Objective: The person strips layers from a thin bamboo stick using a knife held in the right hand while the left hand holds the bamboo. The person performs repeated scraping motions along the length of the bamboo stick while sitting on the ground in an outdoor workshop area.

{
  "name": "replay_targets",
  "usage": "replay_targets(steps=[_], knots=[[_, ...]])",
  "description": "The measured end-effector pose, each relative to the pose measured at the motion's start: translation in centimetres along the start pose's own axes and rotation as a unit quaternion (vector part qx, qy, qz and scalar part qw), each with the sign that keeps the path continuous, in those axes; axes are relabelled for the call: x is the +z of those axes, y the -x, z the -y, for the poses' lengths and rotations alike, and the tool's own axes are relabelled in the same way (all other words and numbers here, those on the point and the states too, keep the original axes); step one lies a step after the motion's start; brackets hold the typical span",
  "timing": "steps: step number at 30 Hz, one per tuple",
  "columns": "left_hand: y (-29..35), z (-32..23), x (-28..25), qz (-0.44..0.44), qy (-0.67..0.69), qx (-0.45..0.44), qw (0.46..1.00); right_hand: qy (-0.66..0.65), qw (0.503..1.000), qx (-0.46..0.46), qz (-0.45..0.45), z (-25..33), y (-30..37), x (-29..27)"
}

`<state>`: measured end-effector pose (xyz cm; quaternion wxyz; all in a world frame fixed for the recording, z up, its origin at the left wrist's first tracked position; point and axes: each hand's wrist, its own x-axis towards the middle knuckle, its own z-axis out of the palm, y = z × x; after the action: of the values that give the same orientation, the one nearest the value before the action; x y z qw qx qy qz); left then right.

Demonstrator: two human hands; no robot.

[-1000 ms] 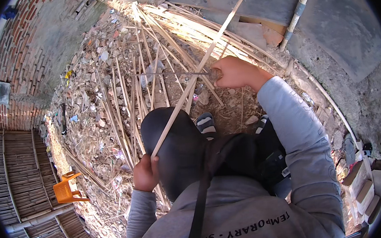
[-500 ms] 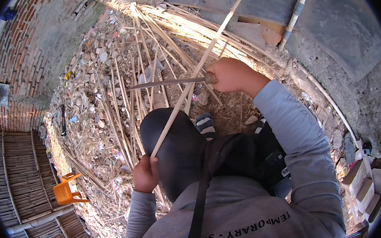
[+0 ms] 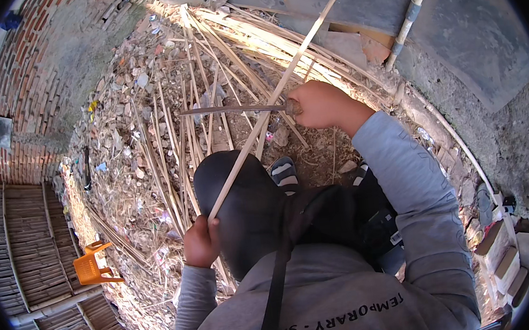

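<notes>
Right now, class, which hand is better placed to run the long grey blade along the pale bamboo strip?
Right. The right hand already grips the long grey blade, which crosses the pale bamboo strip there. The left hand only holds the strip's lower end.

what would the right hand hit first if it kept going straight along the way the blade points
Probably the long pale stick: the right hand holds a knife whose blade points toward the person's left and already crosses that stick. Beyond it lie loose bamboo strips on the ground; depth is unclear.
</notes>
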<state>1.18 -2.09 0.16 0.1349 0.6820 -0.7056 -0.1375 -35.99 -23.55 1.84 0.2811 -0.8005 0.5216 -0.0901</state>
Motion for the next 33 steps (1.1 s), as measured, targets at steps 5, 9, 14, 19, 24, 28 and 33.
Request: replay_targets(steps=[5,9,14,19,24,28,33], knots=[[-0.1,0.0,0.1,0.003,-0.005,-0.002,1.0,0.026,0.999,-0.007,-0.022,-1.0,0.0,0.0],[0.1,0.3,0.2,-0.007,-0.013,-0.001,1.0,-0.007,1.0,0.009,0.009,-0.9,-0.2,-0.5],[-0.1,-0.1,0.0,-0.005,-0.011,-0.002,1.0,0.008,1.0,0.007,-0.02,-1.2,-0.1,0.0],[0.0,-0.1,0.1,-0.002,-0.007,-0.005,1.0,-0.015,0.999,-0.007,-0.028,-0.8,0.0,-0.1],[-0.1,-0.1,0.1,-0.003,0.0,-0.007,1.0,0.017,0.999,-0.011,-0.029,-1.1,0.0,-0.2],[-0.1,-0.1,0.1,-0.005,-0.008,-0.003,1.0,0.02,0.999,-0.009,-0.026,-0.9,0.1,-0.6],[-0.1,-0.1,0.1,-0.009,-0.002,-0.003,1.0,0.003,1.0,-0.008,-0.018,-0.9,0.0,-0.7]])
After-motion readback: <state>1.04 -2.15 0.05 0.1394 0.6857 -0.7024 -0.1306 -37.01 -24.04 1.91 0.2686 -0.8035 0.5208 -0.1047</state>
